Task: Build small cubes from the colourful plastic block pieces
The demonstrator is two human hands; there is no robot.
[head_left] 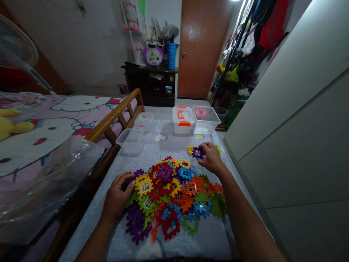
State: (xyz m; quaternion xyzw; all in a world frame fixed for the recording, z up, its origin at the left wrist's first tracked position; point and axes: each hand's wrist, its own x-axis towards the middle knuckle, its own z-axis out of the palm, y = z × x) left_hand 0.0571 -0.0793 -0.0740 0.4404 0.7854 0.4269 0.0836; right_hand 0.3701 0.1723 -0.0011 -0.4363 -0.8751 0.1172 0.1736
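A heap of coloured interlocking plastic tiles (174, 194) lies on the grey cloth-covered table (169, 240) in front of me. My left hand (117, 196) rests at the heap's left edge, fingers curled against a yellow window tile (144, 185) and a dark piece beneath it. My right hand (211, 157) is farther back on the right, fingers pinched on a purple tile (197, 152) that sits next to a yellow tile (190, 149) apart from the heap.
Clear plastic tubs (130, 141) and lids stand at the table's far end, with a white box with orange handle (182, 120) and a tub holding something pink (205, 118). A bed with wooden footboard (114, 122) is left; a white cabinet (294, 138) is right.
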